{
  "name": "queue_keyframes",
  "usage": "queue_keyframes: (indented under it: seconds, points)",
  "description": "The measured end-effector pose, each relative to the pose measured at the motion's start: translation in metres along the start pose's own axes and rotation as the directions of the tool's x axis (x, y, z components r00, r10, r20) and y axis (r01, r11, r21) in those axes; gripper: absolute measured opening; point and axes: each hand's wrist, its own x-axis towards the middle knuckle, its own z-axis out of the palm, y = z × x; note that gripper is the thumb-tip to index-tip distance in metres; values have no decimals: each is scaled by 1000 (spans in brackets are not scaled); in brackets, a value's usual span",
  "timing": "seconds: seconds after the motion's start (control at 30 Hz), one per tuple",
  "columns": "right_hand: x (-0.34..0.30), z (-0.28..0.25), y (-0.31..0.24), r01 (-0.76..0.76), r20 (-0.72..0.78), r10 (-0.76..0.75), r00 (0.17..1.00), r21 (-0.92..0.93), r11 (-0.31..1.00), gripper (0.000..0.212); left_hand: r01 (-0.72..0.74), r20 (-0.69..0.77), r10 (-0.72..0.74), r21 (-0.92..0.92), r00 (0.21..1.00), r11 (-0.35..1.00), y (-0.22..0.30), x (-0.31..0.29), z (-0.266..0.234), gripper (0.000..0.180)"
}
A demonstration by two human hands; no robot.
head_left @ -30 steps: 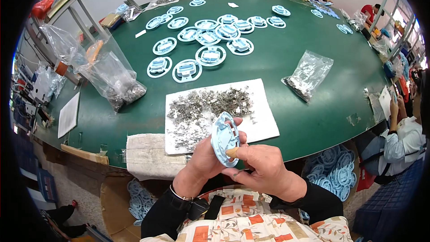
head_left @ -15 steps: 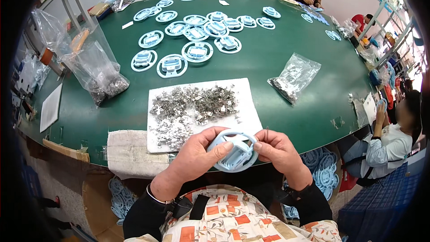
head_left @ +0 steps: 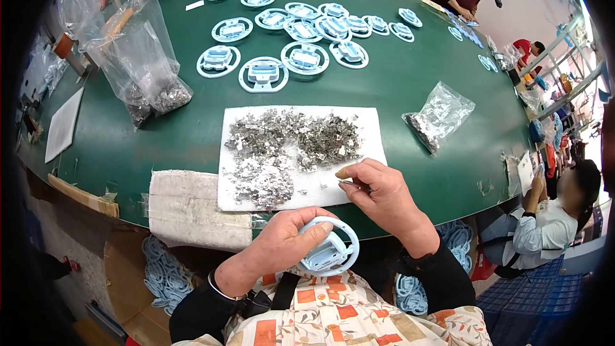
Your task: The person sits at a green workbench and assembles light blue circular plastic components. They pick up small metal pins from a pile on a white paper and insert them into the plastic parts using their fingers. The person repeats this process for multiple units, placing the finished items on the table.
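Note:
My left hand (head_left: 278, 240) is closed round a light blue plastic wheel-shaped part (head_left: 328, 253), its thumb lying over the rim. The part is tilted and held just in front of the table edge. Over the front right of a white foam board (head_left: 371, 135), my right hand (head_left: 391, 202) pinches a thin dark metal tool (head_left: 364, 186), mostly hidden by the fingers. Small shiny metal pieces (head_left: 262, 176) lie heaped on the board. A few stray pieces sit close to the right fingertips.
Several finished-looking blue wheel parts (head_left: 305, 58) lie across the green table (head_left: 397, 83). Plastic bags of metal pieces stand left (head_left: 157, 90) and right (head_left: 435, 122). A cloth-covered pad (head_left: 192, 208) sits at the front edge. Below are boxes of blue parts (head_left: 163, 275). Co-workers sit around.
My right hand has left the blue wheel part and moved forward over the foam board. My left hand keeps the part, now slightly lower. The view has shifted.

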Motion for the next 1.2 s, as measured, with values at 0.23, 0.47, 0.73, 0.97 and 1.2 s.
queue_keyframes:
  seconds: [0.23, 0.47, 0.73, 0.97, 1.2]
  points:
    - [12, 8, -7, 31, 182, -17, 983, -73, 997, 25, 1, 109, 0, -8, 994, 1000, 2, -1, -13, 25]
    - [21, 16, 4, 173, 213, -145, 966, -119, 978, 24, 13, 63, -9, -59, 998, 998, -2, -1, -12, 25]
    - [-1, 1, 2, -383, 294, 245, 924, 696, 607, 16, -80, -190, 46, -176, 981, 981, 2, 12, 4, 31]
    - [-19, 3, 0, -324, 213, 246, 946, 691, 646, 17, -198, -250, 235, 165, 939, 966, 4, 25, 10, 27]
    - [-24, -17, -6, -222, 90, 203, 975, 431, 875, 13, -182, -250, 278, 348, 928, 920, 11, 27, 18, 24]
